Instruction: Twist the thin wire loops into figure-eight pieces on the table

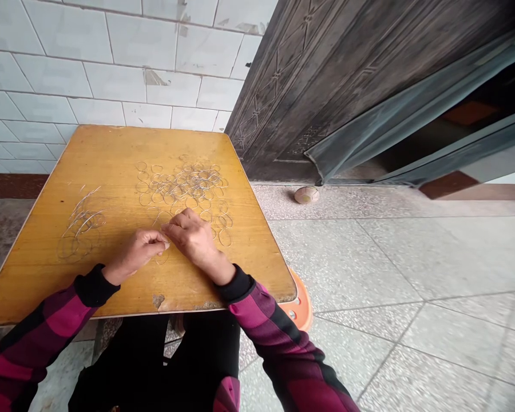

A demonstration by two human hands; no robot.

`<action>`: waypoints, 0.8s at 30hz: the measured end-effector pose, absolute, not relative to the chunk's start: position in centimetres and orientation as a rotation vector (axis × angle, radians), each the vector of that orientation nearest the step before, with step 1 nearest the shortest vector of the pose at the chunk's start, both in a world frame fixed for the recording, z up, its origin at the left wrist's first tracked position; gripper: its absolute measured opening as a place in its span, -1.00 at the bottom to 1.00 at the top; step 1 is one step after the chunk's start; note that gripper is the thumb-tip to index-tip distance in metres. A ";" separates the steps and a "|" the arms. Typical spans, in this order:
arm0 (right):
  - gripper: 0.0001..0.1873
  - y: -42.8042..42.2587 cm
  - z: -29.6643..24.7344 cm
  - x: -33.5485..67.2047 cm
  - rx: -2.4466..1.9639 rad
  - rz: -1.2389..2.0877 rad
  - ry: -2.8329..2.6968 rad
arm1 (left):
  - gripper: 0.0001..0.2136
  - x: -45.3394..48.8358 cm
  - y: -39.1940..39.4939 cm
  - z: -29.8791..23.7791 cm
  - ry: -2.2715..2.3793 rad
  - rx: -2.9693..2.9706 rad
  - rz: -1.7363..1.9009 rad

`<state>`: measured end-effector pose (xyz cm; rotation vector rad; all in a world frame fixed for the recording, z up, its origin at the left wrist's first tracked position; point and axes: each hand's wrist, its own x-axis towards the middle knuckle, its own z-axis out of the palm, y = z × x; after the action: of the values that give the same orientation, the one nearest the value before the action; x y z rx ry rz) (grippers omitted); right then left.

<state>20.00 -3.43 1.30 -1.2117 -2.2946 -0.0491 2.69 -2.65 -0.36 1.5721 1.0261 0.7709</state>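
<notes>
My left hand [138, 250] and my right hand [193, 236] meet over the middle of a yellow wooden table [111, 154]. Both are closed in a pinch on a thin wire ring [162, 256] that hangs just below their fingertips. A spread of several loose wire rings [184, 186] lies just beyond my right hand. A smaller bundle of linked rings and wire [80, 224] lies to the left of my left hand. My sleeves are magenta and black checked.
The table stands against a white tiled wall [111, 57]. A dark carved door [347, 86] stands to the right. An orange stool [299, 306] shows under the table's right corner. A small round object [306, 195] lies on the speckled floor by the door.
</notes>
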 end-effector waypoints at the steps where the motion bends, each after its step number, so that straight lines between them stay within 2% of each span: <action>1: -0.75 -3.5 1.3 19.9 -1.225 -0.086 -2.312 | -0.87 2.7 -2.6 -0.5 1.030 1.563 0.775; 7: -0.72 -3.0 1.0 19.6 -1.322 -0.019 -2.259 | -0.84 3.1 -2.9 -0.5 1.075 1.470 0.870; 12: -0.75 -2.4 1.2 20.3 -1.246 0.384 -2.018 | -0.84 3.1 -2.9 0.3 1.125 1.360 0.948; 16: -0.77 -2.5 1.4 20.3 -1.279 0.581 -1.865 | -0.84 3.0 -2.8 0.4 1.156 1.327 0.966; 20: -0.77 -2.5 1.1 20.0 -1.344 0.764 -1.721 | -0.83 3.0 -2.8 0.1 1.144 1.225 0.971; 24: -0.72 -2.4 0.2 19.5 -1.237 1.085 -1.489 | -0.86 2.8 -2.5 0.2 1.113 1.028 0.989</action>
<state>19.53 -2.40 0.23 -1.2372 -1.4889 1.0849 2.80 -2.46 0.22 1.0283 1.1128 0.9892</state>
